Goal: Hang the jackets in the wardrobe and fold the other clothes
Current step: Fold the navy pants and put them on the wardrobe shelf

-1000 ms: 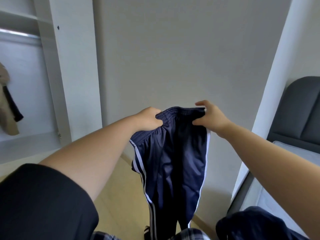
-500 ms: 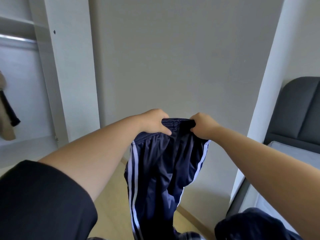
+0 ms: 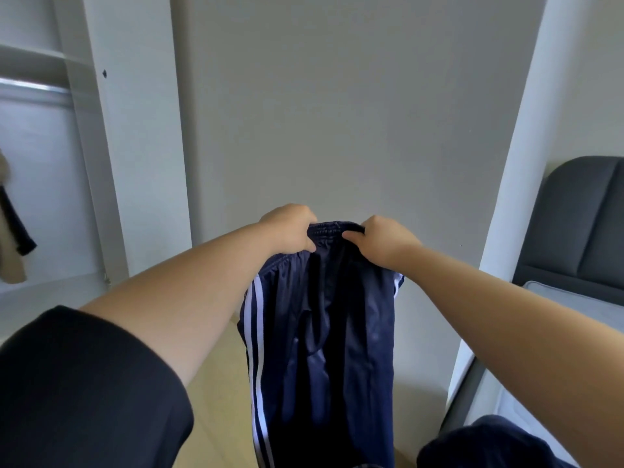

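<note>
Both forearms are bare up to the left hand (image 3: pixel 290 231) and the right hand (image 3: pixel 381 239). A loose black short sleeve (image 3: pixel 77 386) covers the left upper arm.

Pale wooden floor (image 3: pixel 216 417) (bare); grey mattress (image 3: pixel 574 298) beside dark headboard (image 3: pixel 580 224).

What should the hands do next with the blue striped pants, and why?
Probably bring the two hands together to fold the pants in half lengthwise. The left hand and the right hand each grip the waistband, and the legs hang straight down, ready for folding.
</note>
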The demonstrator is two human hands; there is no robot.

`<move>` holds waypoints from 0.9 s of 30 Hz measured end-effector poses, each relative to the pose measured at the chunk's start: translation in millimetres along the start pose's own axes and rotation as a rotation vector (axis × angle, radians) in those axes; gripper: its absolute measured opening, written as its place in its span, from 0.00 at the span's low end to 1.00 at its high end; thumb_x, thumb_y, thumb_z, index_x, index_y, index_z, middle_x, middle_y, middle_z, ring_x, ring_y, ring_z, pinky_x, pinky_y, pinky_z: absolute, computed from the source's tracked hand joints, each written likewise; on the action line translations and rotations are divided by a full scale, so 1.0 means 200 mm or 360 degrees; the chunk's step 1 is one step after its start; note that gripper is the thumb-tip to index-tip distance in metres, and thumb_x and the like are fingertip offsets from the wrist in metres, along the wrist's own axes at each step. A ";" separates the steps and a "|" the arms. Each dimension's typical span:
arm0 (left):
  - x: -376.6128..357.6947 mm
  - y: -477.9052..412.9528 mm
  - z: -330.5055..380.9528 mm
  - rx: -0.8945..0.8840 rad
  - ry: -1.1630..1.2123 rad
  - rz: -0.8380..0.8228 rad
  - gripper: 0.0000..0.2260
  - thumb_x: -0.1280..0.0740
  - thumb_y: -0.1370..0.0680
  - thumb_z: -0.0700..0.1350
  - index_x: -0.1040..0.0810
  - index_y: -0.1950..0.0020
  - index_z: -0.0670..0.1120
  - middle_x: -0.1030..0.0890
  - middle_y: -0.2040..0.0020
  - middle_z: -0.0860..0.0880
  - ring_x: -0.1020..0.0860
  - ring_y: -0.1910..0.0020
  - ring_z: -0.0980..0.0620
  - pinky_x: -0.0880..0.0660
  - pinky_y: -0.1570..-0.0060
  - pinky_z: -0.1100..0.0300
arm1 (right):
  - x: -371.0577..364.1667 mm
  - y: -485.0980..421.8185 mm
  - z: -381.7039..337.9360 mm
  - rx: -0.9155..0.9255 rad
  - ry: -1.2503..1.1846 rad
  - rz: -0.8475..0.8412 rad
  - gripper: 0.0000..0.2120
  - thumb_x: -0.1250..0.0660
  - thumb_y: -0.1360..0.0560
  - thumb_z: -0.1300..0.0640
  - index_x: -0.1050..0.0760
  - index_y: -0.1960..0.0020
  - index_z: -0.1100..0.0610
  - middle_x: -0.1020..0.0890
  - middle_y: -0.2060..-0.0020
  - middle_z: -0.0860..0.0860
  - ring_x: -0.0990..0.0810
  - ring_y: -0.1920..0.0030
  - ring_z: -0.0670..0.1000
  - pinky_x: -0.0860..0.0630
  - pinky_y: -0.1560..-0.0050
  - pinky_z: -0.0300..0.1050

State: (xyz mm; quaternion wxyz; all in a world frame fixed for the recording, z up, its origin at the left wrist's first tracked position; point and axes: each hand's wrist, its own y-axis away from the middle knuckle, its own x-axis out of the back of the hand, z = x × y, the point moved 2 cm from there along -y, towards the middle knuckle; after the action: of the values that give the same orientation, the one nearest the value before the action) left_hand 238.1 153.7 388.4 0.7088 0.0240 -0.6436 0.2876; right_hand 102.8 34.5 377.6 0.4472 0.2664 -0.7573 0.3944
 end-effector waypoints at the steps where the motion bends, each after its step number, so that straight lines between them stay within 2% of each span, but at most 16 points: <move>1: 0.03 -0.03 0.00 0.0025 0.0024 0.0046 0.14 0.26 0.29 0.47 0.29 0.68 0.47 0.27 0.69 0.51 0.29 0.68 0.52 0.35 0.68 0.60 | 0.03 -0.03 -0.01 -0.0007 0.0008 0.0040 0.21 0.42 0.21 0.43 0.33 0.65 0.56 0.27 0.69 0.52 0.27 0.65 0.56 0.35 0.68 0.45; 3: 0.09 -0.06 0.01 0.0067 0.0018 0.0120 0.14 0.26 0.29 0.49 0.29 0.68 0.47 0.27 0.69 0.51 0.29 0.68 0.52 0.35 0.68 0.60 | 0.07 -0.06 -0.02 -0.0005 0.0034 0.0095 0.16 0.43 0.20 0.47 0.32 0.61 0.56 0.27 0.68 0.52 0.27 0.64 0.56 0.34 0.67 0.45; 5: 0.16 -0.12 0.02 0.0068 -0.0048 0.0132 0.11 0.29 0.26 0.48 0.26 0.64 0.46 0.26 0.66 0.51 0.27 0.64 0.50 0.33 0.65 0.59 | 0.13 -0.12 -0.04 0.0014 0.0040 0.0147 0.12 0.43 0.19 0.52 0.31 0.59 0.57 0.27 0.67 0.52 0.27 0.65 0.55 0.35 0.68 0.45; 7: 0.23 -0.17 0.03 0.0026 -0.0117 0.0073 0.03 0.35 0.23 0.42 0.25 0.56 0.44 0.27 0.62 0.50 0.25 0.57 0.46 0.30 0.60 0.58 | 0.19 -0.19 -0.07 0.0035 0.0062 0.0187 0.08 0.42 0.20 0.58 0.29 0.56 0.59 0.26 0.65 0.53 0.27 0.63 0.56 0.33 0.66 0.45; 8: 0.26 -0.20 0.04 0.0005 -0.0135 0.0061 0.03 0.38 0.22 0.38 0.25 0.53 0.43 0.27 0.62 0.50 0.26 0.56 0.45 0.29 0.59 0.57 | 0.22 -0.23 -0.08 0.0045 0.0081 0.0201 0.07 0.42 0.20 0.61 0.29 0.56 0.60 0.26 0.64 0.54 0.28 0.63 0.57 0.33 0.65 0.44; 10: 0.33 -0.25 0.04 -0.0036 -0.0179 0.0126 0.07 0.41 0.24 0.35 0.25 0.53 0.43 0.28 0.63 0.51 0.26 0.57 0.45 0.30 0.60 0.57 | 0.28 -0.30 -0.10 0.0058 0.0118 0.0241 0.08 0.42 0.23 0.66 0.31 0.61 0.60 0.26 0.66 0.55 0.29 0.64 0.58 0.35 0.68 0.44; 12: 0.42 -0.31 0.04 -0.0075 -0.0186 0.0314 0.07 0.39 0.24 0.36 0.24 0.55 0.46 0.26 0.63 0.51 0.26 0.57 0.45 0.29 0.59 0.56 | 0.36 -0.37 -0.12 0.0074 0.0117 0.0384 0.10 0.42 0.27 0.69 0.34 0.65 0.60 0.28 0.69 0.55 0.30 0.65 0.58 0.37 0.72 0.43; 14: 0.50 -0.36 0.03 -0.0089 -0.0137 0.0430 0.07 0.37 0.24 0.38 0.23 0.54 0.49 0.25 0.60 0.51 0.26 0.56 0.46 0.28 0.57 0.56 | 0.42 -0.42 -0.11 0.0120 0.0059 0.0594 0.09 0.41 0.29 0.70 0.34 0.65 0.60 0.28 0.69 0.57 0.30 0.65 0.60 0.35 0.69 0.45; 15: 0.53 -0.39 0.03 -0.0105 -0.0118 0.0384 0.06 0.36 0.24 0.39 0.23 0.54 0.49 0.24 0.59 0.51 0.26 0.56 0.46 0.28 0.57 0.56 | 0.44 -0.44 -0.11 0.0145 0.0029 0.0652 0.09 0.41 0.28 0.69 0.34 0.64 0.60 0.27 0.68 0.57 0.29 0.64 0.60 0.34 0.67 0.46; 18: 0.55 -0.47 0.01 -0.0198 -0.0255 0.0066 0.04 0.33 0.24 0.41 0.25 0.57 0.49 0.25 0.61 0.51 0.26 0.56 0.47 0.32 0.58 0.58 | 0.45 -0.52 -0.09 0.0186 0.0092 0.0435 0.05 0.39 0.24 0.65 0.28 0.59 0.60 0.23 0.62 0.59 0.24 0.59 0.61 0.29 0.62 0.49; 19: 0.55 -0.49 0.00 -0.0198 -0.0332 0.0089 0.06 0.33 0.23 0.41 0.27 0.58 0.49 0.26 0.63 0.52 0.27 0.57 0.47 0.34 0.61 0.58 | 0.44 -0.54 -0.08 0.0199 0.0132 0.0429 0.04 0.39 0.23 0.64 0.27 0.57 0.61 0.22 0.60 0.59 0.23 0.57 0.62 0.30 0.62 0.49; 22: 0.59 -0.54 -0.03 -0.0170 -0.0354 0.0499 0.03 0.35 0.24 0.40 0.25 0.55 0.48 0.26 0.63 0.50 0.27 0.58 0.45 0.35 0.63 0.58 | 0.45 -0.58 -0.07 0.0289 0.0148 0.0939 0.03 0.40 0.23 0.63 0.28 0.54 0.61 0.21 0.58 0.60 0.24 0.59 0.64 0.32 0.64 0.50; 23: 0.60 -0.56 -0.04 -0.0135 -0.0321 0.0467 0.05 0.35 0.25 0.38 0.23 0.53 0.47 0.24 0.60 0.49 0.26 0.58 0.45 0.33 0.62 0.58 | 0.46 -0.59 -0.07 0.0273 0.0129 0.0977 0.04 0.40 0.23 0.62 0.27 0.52 0.62 0.21 0.56 0.60 0.23 0.58 0.64 0.32 0.63 0.50; 25: 0.58 -0.58 -0.07 -0.0064 -0.0339 0.0075 0.07 0.34 0.27 0.36 0.22 0.53 0.46 0.22 0.57 0.47 0.25 0.57 0.46 0.32 0.60 0.59 | 0.45 -0.65 -0.07 0.0214 0.0186 0.0626 0.05 0.37 0.23 0.60 0.25 0.51 0.61 0.20 0.53 0.60 0.23 0.53 0.63 0.30 0.60 0.48; 26: 0.57 -0.58 -0.09 -0.0039 -0.0338 -0.0040 0.07 0.32 0.28 0.36 0.21 0.53 0.45 0.22 0.57 0.47 0.25 0.57 0.47 0.31 0.60 0.59 | 0.45 -0.67 -0.07 0.0184 0.0231 0.0452 0.04 0.36 0.23 0.60 0.25 0.52 0.60 0.20 0.53 0.60 0.23 0.52 0.62 0.29 0.59 0.47; 27: 0.57 -0.59 -0.10 -0.0008 -0.0304 -0.0062 0.06 0.31 0.28 0.36 0.21 0.52 0.44 0.22 0.58 0.47 0.25 0.57 0.47 0.30 0.59 0.59 | 0.46 -0.68 -0.08 0.0170 0.0244 0.0411 0.03 0.36 0.24 0.60 0.25 0.54 0.60 0.20 0.53 0.59 0.23 0.52 0.61 0.30 0.59 0.47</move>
State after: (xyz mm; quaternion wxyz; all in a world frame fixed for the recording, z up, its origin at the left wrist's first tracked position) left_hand 308.8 106.9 529.1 0.6497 0.0621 -0.7084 0.2686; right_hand 170.3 -31.1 512.2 0.4345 0.1592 -0.7268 0.5076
